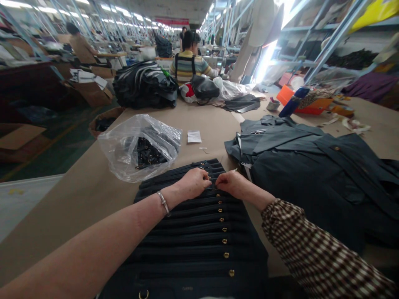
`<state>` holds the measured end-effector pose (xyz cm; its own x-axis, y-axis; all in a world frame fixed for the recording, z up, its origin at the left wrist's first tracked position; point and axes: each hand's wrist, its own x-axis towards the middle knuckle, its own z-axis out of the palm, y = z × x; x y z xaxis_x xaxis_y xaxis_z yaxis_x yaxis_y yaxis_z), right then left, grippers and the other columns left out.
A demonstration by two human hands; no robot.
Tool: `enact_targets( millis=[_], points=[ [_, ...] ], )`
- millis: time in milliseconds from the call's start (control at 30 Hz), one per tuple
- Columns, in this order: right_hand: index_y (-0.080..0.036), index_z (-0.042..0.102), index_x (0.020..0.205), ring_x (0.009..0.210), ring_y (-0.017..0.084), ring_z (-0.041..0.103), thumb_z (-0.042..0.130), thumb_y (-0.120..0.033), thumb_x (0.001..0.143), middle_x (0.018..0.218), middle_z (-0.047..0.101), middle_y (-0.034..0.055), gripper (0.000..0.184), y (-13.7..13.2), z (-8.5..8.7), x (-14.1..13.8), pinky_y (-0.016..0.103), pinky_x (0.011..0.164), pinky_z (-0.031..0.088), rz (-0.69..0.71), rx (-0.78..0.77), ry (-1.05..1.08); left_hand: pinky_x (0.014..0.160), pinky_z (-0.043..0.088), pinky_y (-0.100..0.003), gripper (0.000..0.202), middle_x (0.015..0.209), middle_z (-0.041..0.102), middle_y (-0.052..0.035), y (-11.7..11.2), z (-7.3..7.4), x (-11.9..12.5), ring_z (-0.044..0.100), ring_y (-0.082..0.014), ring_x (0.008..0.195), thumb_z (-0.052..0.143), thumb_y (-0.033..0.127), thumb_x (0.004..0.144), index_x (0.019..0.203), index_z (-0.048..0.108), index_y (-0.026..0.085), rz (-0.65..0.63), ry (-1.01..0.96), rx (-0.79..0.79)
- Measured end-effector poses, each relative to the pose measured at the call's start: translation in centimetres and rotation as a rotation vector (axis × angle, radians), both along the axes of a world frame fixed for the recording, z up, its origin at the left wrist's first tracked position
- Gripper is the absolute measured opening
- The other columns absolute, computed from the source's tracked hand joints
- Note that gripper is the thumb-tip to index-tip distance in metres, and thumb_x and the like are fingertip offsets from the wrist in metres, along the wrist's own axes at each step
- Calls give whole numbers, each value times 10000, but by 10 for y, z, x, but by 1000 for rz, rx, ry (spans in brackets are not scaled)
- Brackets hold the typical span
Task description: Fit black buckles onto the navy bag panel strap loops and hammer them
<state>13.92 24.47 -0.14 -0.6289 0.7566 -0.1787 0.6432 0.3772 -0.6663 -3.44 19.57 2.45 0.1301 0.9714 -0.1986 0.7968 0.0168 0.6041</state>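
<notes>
Dark bag panels (187, 251) lie overlapped in a stepped stack before me, each showing a zipper edge. Gold zipper sliders (224, 241) form a row down their right side. Over the upper part of the stack, my left hand (197, 182) is closed in a pinch; what sits between its fingertips is too small to make out. Facing it, my right hand (230, 183) pinches a small metal zipper pull (215, 188) at one of the sliders. The two sets of fingertips are close together. A clear plastic bag (115, 143) of black strap pieces with gold rings (151, 151) lies beyond my left hand.
Dark sewn pieces (305, 178) are heaped on the right of the brown-covered table (75, 199). A white paper slip (194, 136) lies ahead. Farther back are a dark stack (145, 85), a blue phone-like object (294, 101) and a seated person (188, 64). Cardboard boxes (92, 93) stand left.
</notes>
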Motion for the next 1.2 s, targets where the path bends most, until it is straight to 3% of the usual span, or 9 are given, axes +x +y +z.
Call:
enact_targets(
  millis=[200,567,767,1033,1200],
  points=[
    [-155,705,737,574,99,504,575,-126,712,629,627,-13,135,2,2,0,190,514,360,26,-42,-21,597,346,-261,163,651,621,-14,-1,-1,1,519,-139,618,543,232,762,704,672,152,-5,25,2],
    [-165,701,744,576,94,518,556,-54,678,621,630,-24,194,-3,5,0,192,535,363,75,74,-32,590,345,-259,172,666,631,-21,-6,0,0,530,-140,628,543,256,776,711,668,158,3,59,6],
    [-168,682,699,587,100,529,561,-41,670,632,633,-13,178,-5,-5,-3,202,554,364,120,171,-61,595,363,-268,181,681,653,-40,-5,-9,0,557,-157,641,536,262,779,709,672,165,-13,95,18],
    [-173,669,705,615,115,556,591,-100,683,672,654,2,109,-3,-11,-7,198,536,367,51,94,-122,681,419,-298,179,719,680,-90,-3,-15,-8,600,-202,710,527,209,742,699,692,156,18,156,14],
    [-174,660,655,580,111,537,614,-102,668,630,642,-6,86,2,-5,-8,202,518,351,66,97,-144,696,426,-304,134,669,650,-71,-4,-13,-12,585,-196,694,565,205,718,647,670,161,49,94,9]
  ],
)
